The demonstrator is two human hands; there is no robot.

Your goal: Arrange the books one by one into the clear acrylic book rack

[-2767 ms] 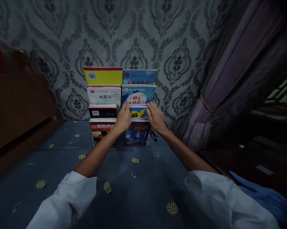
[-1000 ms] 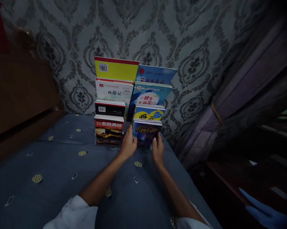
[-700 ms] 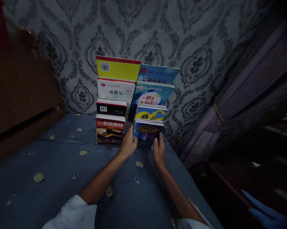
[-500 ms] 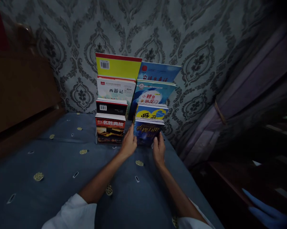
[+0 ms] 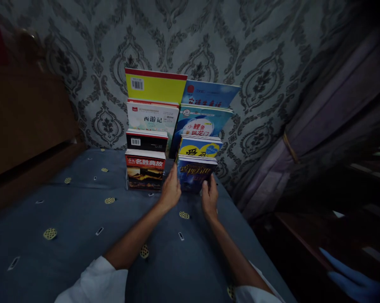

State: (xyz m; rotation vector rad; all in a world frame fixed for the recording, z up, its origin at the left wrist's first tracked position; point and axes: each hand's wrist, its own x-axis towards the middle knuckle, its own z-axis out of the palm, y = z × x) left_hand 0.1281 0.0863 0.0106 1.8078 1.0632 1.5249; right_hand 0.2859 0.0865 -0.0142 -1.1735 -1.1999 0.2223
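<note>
My left hand [image 5: 171,190] and my right hand [image 5: 210,198] hold a dark blue book [image 5: 193,173] by its left and right edges. This book stands upright at the front of the right-hand column in a tiered stand, mostly hidden. Behind it rise a yellow and blue book [image 5: 185,148], a light blue book [image 5: 219,120] with a fish title, and a taller blue book [image 5: 227,91]. The column to the left has a red and dark book [image 5: 145,173] in front, then a black book [image 5: 147,143], a white book [image 5: 153,111] and a yellow book [image 5: 164,87].
A blue patterned bedsheet [image 5: 82,219] lies under the books. Patterned wallpaper [image 5: 196,33] rises behind them. On the left is a brown wooden headboard [image 5: 25,113]; on the right hang a tied purple curtain [image 5: 272,176] and, lower down, a blue object [image 5: 350,280].
The view has shifted very slightly. Both hands stay at the sides of the dark blue book, and the other books keep their places.
</note>
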